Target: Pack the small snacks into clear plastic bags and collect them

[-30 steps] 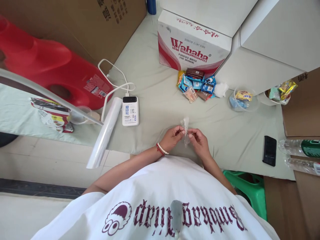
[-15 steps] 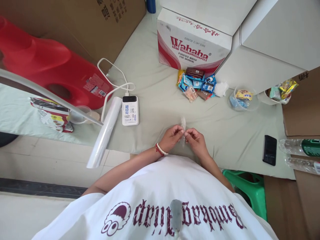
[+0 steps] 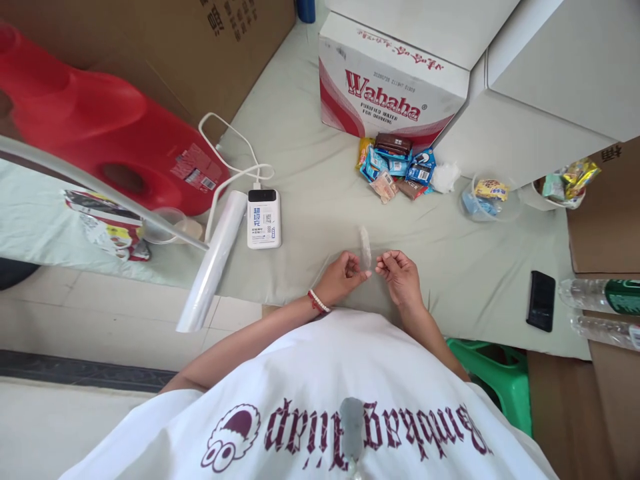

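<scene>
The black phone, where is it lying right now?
In the head view the black phone lies flat on the pale cloth at the person's right, beyond the right hand and just left of the water bottles.

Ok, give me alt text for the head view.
Two bare hands meet over a pale green cloth: the left hand pinches a small clear plastic wrapper, the right hand beside it. Beyond lie a pile of wrapped snacks and a white power bank.
</scene>
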A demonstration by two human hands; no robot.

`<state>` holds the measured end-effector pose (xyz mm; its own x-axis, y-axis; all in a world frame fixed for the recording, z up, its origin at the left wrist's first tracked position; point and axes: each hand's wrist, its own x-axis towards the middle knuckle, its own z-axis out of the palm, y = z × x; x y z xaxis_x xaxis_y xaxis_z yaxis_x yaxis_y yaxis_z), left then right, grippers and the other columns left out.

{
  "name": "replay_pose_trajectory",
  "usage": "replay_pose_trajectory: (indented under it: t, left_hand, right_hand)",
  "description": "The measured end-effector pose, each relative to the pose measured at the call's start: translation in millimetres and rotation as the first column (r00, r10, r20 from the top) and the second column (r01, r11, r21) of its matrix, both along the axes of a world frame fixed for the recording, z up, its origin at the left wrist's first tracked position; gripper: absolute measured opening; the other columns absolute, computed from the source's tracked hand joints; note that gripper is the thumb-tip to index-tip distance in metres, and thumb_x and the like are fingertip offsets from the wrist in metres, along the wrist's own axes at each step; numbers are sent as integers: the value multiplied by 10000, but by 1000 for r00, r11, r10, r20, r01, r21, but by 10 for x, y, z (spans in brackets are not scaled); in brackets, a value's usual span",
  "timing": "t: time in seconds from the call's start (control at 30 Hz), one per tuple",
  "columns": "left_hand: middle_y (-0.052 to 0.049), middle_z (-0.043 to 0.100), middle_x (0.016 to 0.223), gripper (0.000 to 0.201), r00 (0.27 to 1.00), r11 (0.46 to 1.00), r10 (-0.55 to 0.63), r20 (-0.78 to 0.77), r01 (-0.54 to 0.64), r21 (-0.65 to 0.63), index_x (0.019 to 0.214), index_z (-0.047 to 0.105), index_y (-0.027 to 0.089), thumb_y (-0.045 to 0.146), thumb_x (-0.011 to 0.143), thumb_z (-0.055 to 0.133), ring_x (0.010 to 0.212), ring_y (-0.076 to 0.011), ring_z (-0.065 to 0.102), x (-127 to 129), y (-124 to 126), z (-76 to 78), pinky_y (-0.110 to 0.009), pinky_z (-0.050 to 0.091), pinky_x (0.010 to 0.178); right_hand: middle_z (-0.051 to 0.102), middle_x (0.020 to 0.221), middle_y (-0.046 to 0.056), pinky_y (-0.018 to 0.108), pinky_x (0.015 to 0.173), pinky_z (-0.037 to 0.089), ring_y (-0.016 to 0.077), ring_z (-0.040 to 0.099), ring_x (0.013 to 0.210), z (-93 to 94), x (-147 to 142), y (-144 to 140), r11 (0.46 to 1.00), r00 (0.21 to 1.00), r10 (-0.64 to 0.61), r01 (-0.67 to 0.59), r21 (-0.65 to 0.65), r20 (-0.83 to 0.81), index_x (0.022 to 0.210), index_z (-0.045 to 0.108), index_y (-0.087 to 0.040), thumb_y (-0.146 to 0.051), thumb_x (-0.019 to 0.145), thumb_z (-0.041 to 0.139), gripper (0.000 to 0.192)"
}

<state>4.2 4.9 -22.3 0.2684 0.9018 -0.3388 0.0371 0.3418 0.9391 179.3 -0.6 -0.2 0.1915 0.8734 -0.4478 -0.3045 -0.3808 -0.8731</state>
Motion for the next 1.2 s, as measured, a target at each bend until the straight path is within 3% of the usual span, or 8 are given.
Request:
replay_pose_trajectory:
  t: [0.1,0.23,0.4,0.53,0.7,0.83,1.0,1.2]
  left_hand:
    - [14,627,726,332,997,998,4,-82,-10,-69,852,601,199,411,726,823,567,-133,554,40,52,-112,-279,435,559]
    - [-5,664,728,138,997,998,-64,-52,62,-32,833,655,192,297,769,720,581,-151,593,60,85,-160,-289,457,581]
    - [-30,720,961,355,985,978,-174,-7,173,118,979,673,193,176,636,762,774,-167,647,57,15,-85,-275,492,668]
    - [-19,709,838,296,993,994,-105,60,103,24,941,689,170,328,709,784,737,-160,640,42,-1,-28,-294,515,704]
    - [-25,721,755,412,983,982,62,171,-29,-189,887,711,134,488,708,823,530,-92,537,-33,101,39,-258,450,556]
    - [-1,716,709,450,975,986,97,200,-67,-154,893,664,158,474,660,882,516,-80,518,-60,137,121,-230,410,522]
    - [31,692,732,435,979,998,47,198,-39,-45,921,600,179,376,667,893,651,-96,606,-22,90,221,-224,464,634]
    - [21,688,759,366,970,996,56,236,-38,-79,924,605,175,315,687,847,666,-100,607,-28,79,216,-240,477,662]
  right_hand:
    - [703,852,18,305,731,594,130,625,726,-12,5,-69,999,999,37,-37,4,-20,823,679,-215,-513,700,892,386]
    - [701,872,5,292,737,601,118,631,731,-51,59,-182,998,998,59,-59,2,1,847,708,-217,-473,693,907,359]
    - [700,866,-7,289,706,605,125,647,722,-56,45,-230,988,987,151,-153,-38,-48,917,742,-224,-425,646,940,391]
    - [734,860,20,295,710,605,133,647,711,31,67,-171,986,984,161,-163,-20,-71,912,733,-214,-499,707,889,384]
    - [711,852,9,258,590,539,116,584,644,122,218,-151,988,986,152,-154,32,62,916,740,-223,-480,739,861,335]
    - [663,810,-9,247,578,472,109,521,634,149,207,-213,965,950,200,-233,121,240,921,757,-237,-435,806,812,235]
    - [681,933,20,261,627,439,134,550,737,167,49,-215,915,865,289,-375,147,410,939,766,-248,-448,850,771,219]
    - [625,781,-14,259,599,390,115,482,639,92,-3,-161,939,915,288,-328,104,284,857,713,-223,-469,848,758,251]
